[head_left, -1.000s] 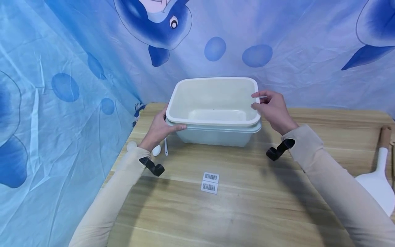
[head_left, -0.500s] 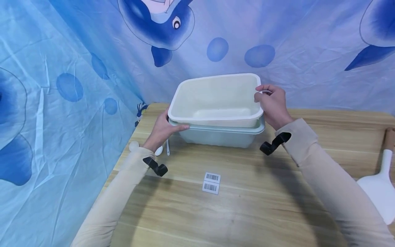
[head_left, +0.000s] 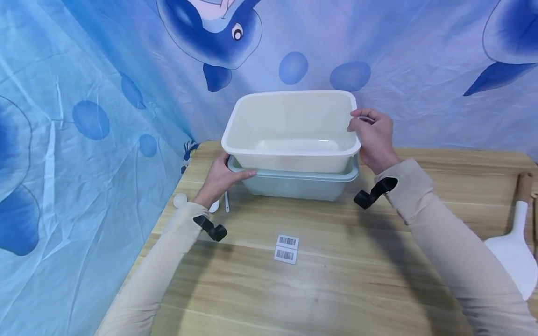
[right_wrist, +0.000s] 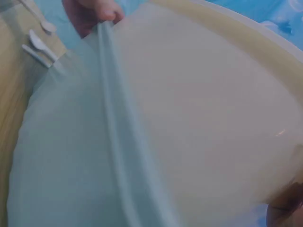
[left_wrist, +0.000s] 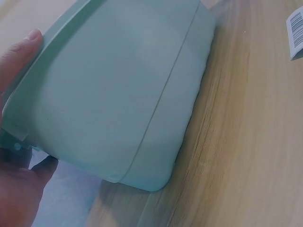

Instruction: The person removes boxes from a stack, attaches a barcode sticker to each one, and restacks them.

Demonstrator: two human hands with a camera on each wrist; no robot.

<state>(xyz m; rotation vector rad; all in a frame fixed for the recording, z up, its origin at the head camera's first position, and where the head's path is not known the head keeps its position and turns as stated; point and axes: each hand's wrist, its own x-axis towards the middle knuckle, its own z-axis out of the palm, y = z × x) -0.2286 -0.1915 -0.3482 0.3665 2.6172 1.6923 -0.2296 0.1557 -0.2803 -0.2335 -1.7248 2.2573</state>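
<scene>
A white rectangular basin (head_left: 290, 163) sits partly inside a pale green basin (head_left: 294, 187) on the wooden table, its rim well above the green one. My right hand (head_left: 375, 140) pinches the white basin's right rim between thumb and fingers. At the other end my left hand (head_left: 220, 180) grips the green basin's left rim, thumb along the front. The left wrist view shows the green basin's outer wall (left_wrist: 109, 90) with that thumb over its rim. In the right wrist view the white basin's wall (right_wrist: 203, 90) rises beside the green rim; only a dark bit of my right hand shows.
Small white spoons (head_left: 227, 202) lie left of the basins, partly behind my left wrist. A barcode card (head_left: 286, 249) is on the table (head_left: 357, 280) in front. At the right edge lies a white utensil (head_left: 514, 254) with a wooden handle. A blue cartoon curtain (head_left: 420, 107) hangs behind and left.
My right hand has moved up with the white basin, which first tilted up on its right side and now stands higher out of the green basin. My left hand stays on the green basin.
</scene>
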